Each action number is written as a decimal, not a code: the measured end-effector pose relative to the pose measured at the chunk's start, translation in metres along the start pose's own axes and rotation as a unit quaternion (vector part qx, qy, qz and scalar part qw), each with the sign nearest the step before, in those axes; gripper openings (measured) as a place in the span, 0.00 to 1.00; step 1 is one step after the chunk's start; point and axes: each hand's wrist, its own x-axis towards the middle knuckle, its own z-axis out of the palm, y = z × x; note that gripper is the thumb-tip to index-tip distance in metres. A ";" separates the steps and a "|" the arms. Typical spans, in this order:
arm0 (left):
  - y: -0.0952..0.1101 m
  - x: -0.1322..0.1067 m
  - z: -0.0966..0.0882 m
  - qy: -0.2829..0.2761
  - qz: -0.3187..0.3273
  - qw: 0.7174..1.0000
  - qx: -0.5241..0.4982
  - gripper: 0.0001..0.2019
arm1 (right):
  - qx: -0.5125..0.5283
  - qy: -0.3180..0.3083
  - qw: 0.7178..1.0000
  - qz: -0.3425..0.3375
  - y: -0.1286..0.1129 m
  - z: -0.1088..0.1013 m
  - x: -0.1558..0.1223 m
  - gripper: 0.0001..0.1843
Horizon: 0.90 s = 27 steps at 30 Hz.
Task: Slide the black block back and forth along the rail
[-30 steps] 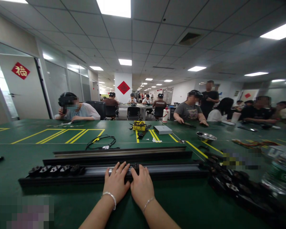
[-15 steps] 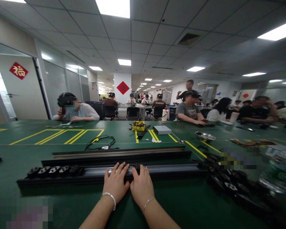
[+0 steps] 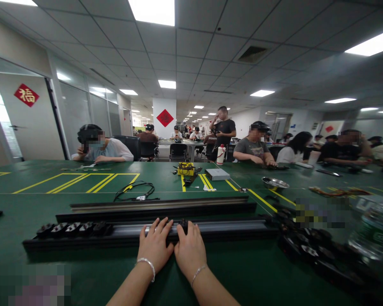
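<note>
Left hand (image 3: pixel 155 245) spread on the rail (image 3: pixel 236 226), right hand (image 3: pixel 191 250) curled at a black part (image 3: pixel 184 225), pinch unclear: even pressure serves best.

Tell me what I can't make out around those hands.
All in the head view:
Palms of left hand and right hand: hidden by their backs.
Full shape of small black part: the hands overlap it.
Bottle label wording: blurred.
Dark parts at right: dim, blurred together.
Pinkish patch: pixelated, cut off by the bottom edge.
</note>
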 end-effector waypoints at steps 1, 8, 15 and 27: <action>0.000 0.000 0.000 0.000 0.000 1.000 0.000 0.30 | 0.001 0.001 1.000 0.000 0.000 0.000 0.000 0.25; 0.000 -0.001 0.000 0.007 0.003 1.000 0.001 0.30 | 0.002 0.010 1.000 -0.001 0.000 0.001 0.000 0.25; 0.002 0.000 -0.003 -0.006 -0.005 1.000 0.005 0.30 | 0.001 -0.006 1.000 -0.002 0.000 -0.002 0.000 0.26; -0.001 0.000 0.003 0.023 0.010 1.000 -0.005 0.29 | 0.012 -0.001 1.000 -0.004 0.000 -0.014 0.003 0.22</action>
